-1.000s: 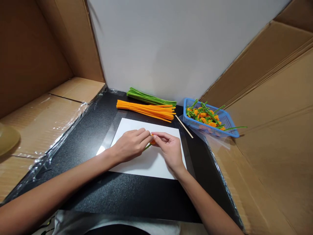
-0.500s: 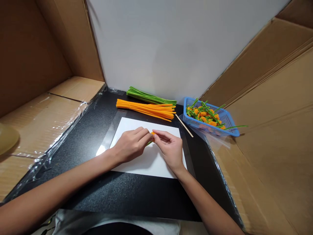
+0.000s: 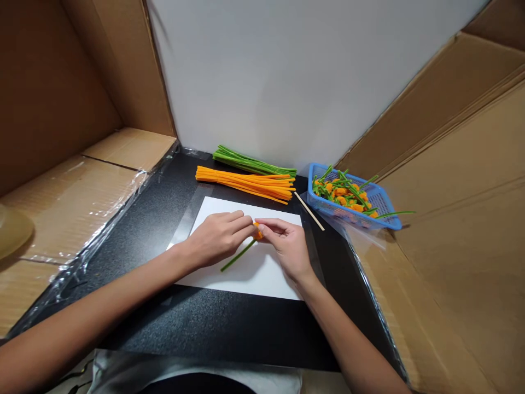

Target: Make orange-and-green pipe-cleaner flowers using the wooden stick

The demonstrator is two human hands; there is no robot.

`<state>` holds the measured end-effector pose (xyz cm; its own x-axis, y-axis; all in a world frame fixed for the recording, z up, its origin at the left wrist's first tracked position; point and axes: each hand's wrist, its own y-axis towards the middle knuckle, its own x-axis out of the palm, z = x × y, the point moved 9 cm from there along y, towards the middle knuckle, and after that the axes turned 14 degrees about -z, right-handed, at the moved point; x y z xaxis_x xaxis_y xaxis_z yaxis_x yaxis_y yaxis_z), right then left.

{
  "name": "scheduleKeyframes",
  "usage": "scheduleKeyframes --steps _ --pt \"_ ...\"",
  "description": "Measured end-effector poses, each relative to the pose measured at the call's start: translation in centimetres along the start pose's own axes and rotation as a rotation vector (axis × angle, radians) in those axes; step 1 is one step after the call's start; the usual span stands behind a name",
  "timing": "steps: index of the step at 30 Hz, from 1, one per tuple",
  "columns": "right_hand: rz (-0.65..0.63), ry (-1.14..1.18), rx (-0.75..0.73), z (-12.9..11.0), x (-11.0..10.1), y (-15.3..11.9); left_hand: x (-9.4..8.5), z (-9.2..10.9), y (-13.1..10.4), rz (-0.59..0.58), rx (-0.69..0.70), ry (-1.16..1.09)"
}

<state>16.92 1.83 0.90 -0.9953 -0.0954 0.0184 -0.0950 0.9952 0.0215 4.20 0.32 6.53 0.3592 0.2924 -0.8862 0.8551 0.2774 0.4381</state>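
Between the fingertips of both hands is a small pipe-cleaner flower, with an orange head (image 3: 258, 235) and a green stem (image 3: 238, 256) slanting down to the left. My left hand (image 3: 223, 235) is closed on its left side, knuckles up, hiding part of the orange head. From the right, my right hand (image 3: 287, 243) pinches the head between thumb and forefinger. Both hands are above a white sheet (image 3: 262, 279) lying on the black tabletop (image 3: 213, 323).
Behind the sheet lie a bundle of orange pipe cleaners (image 3: 246, 183) and a bundle of green pipe cleaners (image 3: 250, 161). A thin wooden stick (image 3: 309, 212) rests to their right. Beyond it, a blue basket (image 3: 388, 210) holds several orange-and-green pieces. Cardboard walls (image 3: 459, 191) flank the table.
The green stem, mostly hidden before, now shows pointing down-left, and more of the orange head is visible. Both hands have stayed nearly in place, the fingers shifting slightly.
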Motion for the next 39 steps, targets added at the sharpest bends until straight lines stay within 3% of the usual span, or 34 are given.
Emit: scheduleKeyframes --steps 7,17,25,29,33,34,36,39 --pt "0.076 -0.245 -0.108 -0.7 -1.1 0.0 -0.9 -2.7 -0.4 -0.004 -0.112 0.046" --pt "0.011 -0.361 -0.114 -1.4 -0.5 0.0 -2.5 -1.9 -0.3 0.098 -0.079 0.215" --pt "-0.128 -0.183 -0.041 -0.4 1.0 0.4 -3.0 -3.5 -0.8 0.257 -0.22 -0.126" --pt "0.022 -0.094 -0.009 0.7 -1.0 0.7 -4.0 -4.5 -2.1 0.445 -0.346 -0.222" --pt "0.184 0.117 -0.03 1.3 -3.3 0.7 -2.8 -7.1 -3.7 0.61 -0.414 -0.622" --pt "0.196 0.162 -0.038 1.3 -3.6 0.7 -1.9 -7.3 -3.3 0.565 -0.377 -0.722" --pt "0.183 0.238 -0.034 1.2 -3.5 0.8 0.2 -6.6 -2.0 0.356 -0.287 -0.842" --pt "0.107 0.304 0.001 1.2 -2.5 0.9 2.0 -4.6 -0.9 0.159 -0.177 -0.849"
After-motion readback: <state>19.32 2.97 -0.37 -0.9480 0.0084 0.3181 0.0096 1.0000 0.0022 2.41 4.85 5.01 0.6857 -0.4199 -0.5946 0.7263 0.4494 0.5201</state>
